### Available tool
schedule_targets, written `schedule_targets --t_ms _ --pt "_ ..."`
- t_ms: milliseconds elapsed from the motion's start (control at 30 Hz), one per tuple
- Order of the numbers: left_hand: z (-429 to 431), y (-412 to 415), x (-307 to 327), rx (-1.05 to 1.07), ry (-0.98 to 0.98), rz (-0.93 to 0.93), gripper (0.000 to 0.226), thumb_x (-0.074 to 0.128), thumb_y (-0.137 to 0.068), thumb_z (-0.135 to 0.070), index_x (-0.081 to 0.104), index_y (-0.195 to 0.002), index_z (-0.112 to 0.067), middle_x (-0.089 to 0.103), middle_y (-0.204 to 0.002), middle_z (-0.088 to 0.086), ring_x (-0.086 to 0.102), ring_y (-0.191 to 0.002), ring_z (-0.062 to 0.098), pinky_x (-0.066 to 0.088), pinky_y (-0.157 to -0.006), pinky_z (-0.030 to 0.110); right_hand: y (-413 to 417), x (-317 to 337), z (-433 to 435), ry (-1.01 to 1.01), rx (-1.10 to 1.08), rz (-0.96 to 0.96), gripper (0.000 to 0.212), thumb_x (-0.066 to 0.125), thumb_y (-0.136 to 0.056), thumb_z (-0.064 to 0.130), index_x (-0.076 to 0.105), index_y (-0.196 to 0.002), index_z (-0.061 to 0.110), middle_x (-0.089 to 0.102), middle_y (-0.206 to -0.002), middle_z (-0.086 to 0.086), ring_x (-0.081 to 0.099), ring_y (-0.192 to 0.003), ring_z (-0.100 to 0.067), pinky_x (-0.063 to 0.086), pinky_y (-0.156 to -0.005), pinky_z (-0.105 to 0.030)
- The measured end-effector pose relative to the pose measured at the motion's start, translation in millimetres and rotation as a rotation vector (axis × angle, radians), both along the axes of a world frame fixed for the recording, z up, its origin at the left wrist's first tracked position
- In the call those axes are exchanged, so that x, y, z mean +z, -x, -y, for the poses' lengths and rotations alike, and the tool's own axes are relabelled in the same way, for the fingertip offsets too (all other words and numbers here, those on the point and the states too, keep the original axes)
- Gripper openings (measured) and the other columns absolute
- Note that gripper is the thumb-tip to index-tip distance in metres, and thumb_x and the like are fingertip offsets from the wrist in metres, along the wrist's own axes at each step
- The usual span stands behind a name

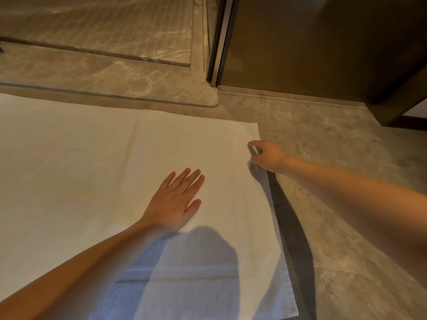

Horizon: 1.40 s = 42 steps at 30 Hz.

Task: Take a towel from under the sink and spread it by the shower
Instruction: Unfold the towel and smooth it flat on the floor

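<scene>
A white towel (92,162) lies spread flat on the marble floor, its far edge along the shower's raised threshold (111,95). My left hand (175,199) rests palm down on the towel, fingers straight and close together. My right hand (265,155) is at the towel's right edge near the far corner, thumb and fingers pinched on the hem, which is slightly lifted there.
The shower floor (104,31) lies beyond the threshold. A dark metal door frame (221,38) stands at the shower's right end, with a brown panel (300,42) beside it. Bare marble floor (346,181) lies right of the towel.
</scene>
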<state>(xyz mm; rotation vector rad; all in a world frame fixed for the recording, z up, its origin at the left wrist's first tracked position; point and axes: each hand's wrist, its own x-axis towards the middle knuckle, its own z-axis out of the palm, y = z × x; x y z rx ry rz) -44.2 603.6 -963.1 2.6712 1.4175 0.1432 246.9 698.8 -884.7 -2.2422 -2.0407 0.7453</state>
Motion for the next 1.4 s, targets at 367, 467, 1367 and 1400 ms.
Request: schedule_targets --t_ms 367,467,1367,1400 --pt "1.9 1.0 1.7 -0.009 0.012 0.023 0.060 0.018 -0.100 -0.047 0.016 -0.154 -0.023 0.012 -0.162 -0.005 0.004 -0.149 0.016 0.006 -0.119 0.039 23.4 -33.7 21.2 -0.233 0.317 0.235 0.058 0.023 -0.104 0.039 0.010 -0.156 0.020 0.009 -0.164 -0.002 0.007 -0.150 -0.023 0.008 -0.120 -0.041" --pt "0.9 0.6 1.1 -0.004 0.010 0.022 0.060 0.019 -0.099 -0.047 0.016 -0.154 -0.023 0.013 -0.162 -0.004 0.005 -0.149 0.016 0.004 -0.119 0.038 29.7 -53.2 36.0 -0.191 0.357 0.239 0.060 0.017 -0.102 0.046 0.003 -0.156 0.025 0.003 -0.164 0.003 0.001 -0.150 -0.017 0.005 -0.120 -0.040" --pt "1.9 0.6 7.7 -0.003 0.048 0.014 0.059 0.020 -0.102 -0.045 0.009 -0.155 -0.021 0.006 -0.163 -0.001 -0.001 -0.149 0.018 -0.005 -0.119 0.038 48.2 -42.2 244.4 -0.165 0.294 0.046 0.060 0.033 -0.103 0.034 0.007 -0.155 0.026 0.004 -0.161 0.011 -0.003 -0.149 -0.004 0.000 -0.122 -0.031" --pt "2.0 1.4 9.3 -0.003 0.064 0.022 0.059 0.021 -0.102 -0.044 0.007 -0.155 -0.021 0.004 -0.163 -0.002 -0.003 -0.149 0.017 -0.007 -0.118 0.037 49.2 -41.8 243.8 -0.172 0.287 0.033 0.059 0.034 -0.102 0.035 0.008 -0.155 0.027 0.005 -0.161 0.012 -0.001 -0.149 -0.004 -0.001 -0.122 -0.029"
